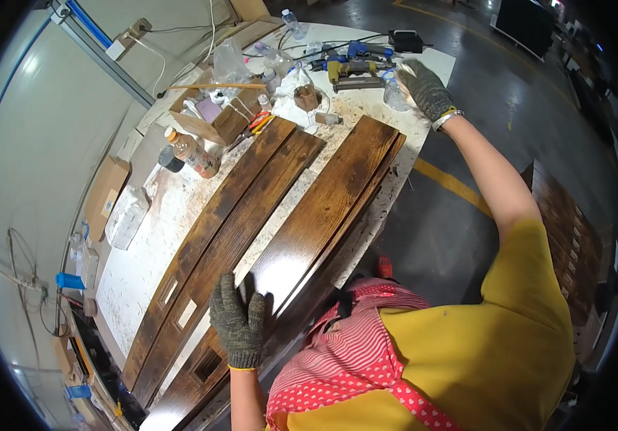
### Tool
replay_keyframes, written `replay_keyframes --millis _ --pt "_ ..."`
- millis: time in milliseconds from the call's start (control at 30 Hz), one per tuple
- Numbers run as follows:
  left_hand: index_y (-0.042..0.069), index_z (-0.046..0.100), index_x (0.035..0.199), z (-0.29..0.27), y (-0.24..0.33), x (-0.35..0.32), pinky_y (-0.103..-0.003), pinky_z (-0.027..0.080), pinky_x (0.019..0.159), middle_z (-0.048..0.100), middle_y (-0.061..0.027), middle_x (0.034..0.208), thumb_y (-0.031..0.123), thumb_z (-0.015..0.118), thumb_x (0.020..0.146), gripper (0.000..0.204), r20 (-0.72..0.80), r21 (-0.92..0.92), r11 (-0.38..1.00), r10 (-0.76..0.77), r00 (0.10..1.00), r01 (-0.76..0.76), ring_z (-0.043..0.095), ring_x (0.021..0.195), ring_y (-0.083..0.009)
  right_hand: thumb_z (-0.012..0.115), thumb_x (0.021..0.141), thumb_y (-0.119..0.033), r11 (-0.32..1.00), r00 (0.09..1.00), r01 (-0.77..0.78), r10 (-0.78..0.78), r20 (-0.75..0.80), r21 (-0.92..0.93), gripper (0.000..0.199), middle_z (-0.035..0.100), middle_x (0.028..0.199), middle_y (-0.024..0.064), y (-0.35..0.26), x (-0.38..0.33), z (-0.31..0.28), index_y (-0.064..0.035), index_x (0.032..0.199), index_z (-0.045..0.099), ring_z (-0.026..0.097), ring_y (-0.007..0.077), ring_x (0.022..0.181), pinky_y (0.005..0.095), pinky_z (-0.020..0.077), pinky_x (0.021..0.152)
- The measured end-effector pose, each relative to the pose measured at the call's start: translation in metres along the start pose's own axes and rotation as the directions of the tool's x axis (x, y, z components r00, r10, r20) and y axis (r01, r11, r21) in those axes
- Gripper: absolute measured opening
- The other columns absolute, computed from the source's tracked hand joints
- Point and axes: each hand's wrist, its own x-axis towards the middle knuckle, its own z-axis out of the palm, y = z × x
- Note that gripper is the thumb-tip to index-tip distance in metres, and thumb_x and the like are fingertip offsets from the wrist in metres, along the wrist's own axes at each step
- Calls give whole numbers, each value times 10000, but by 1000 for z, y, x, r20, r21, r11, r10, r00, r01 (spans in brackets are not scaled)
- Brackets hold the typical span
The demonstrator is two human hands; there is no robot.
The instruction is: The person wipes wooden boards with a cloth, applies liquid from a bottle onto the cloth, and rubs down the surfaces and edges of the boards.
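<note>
My left hand (238, 323), in a dark knitted glove, rests on a brown wooden board (309, 215), fingers stretched and thumb apart. This glossy board has a rectangular cutout near its close end. To its left lie two darker wooden boards (215, 237), side by side, with small rectangular slots near their lower ends. My right hand (426, 91), gloved the same way, is stretched out to the table's far right edge. Its fingers are at a clear plastic container (397, 95); their tips are blurred, so I cannot make out whether they grip anything.
Left of the boards stand an orange-capped bottle (192, 154) and a cardboard box (212, 118) of small items. Nail guns (356, 68) lie at the far end. Orange-handled pliers (259, 123) lie beside the box. More slotted boards (564, 241) stand at the right, beyond the floor.
</note>
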Motion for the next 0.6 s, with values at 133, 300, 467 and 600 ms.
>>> replay_keyframes --millis 133,300,467,600 --pt "65 296 1493 5 59 31 -473 413 1041 344 -205 1486 474 614 907 782 -59 -440 898 -51 997 19 433 1314 -361 628 908 -210 298 801 -439 -297 520 847 426 521 1318 109 -225 -10 -54 -156 1314 512 577 183 1105 294 540 851" --pt "142 340 1466 26 109 82 -384 431 1028 515 -109 1349 442 630 917 690 274 -959 -34 -358 893 281 508 1245 -215 617 894 -251 289 754 141 -651 86 947 622 468 1386 232 -331 -53 -71 -64 1438 378 499 351 1256 402 392 1079" --pt "116 477 1334 20 87 69 -247 513 775 569 -86 1180 217 682 903 488 -130 -922 361 -624 770 136 607 952 -173 625 913 -366 277 506 -260 -777 374 925 583 542 1359 144 -242 35 -70 -95 1400 455 549 282 1224 352 447 1042" --pt "27 639 1084 -4 76 45 -401 447 902 581 -148 1093 174 714 831 302 -298 94 944 -275 914 315 567 1014 -308 526 945 -376 821 707 -342 -95 701 457 353 683 889 115 -107 85 59 -46 887 637 649 263 805 371 497 739"
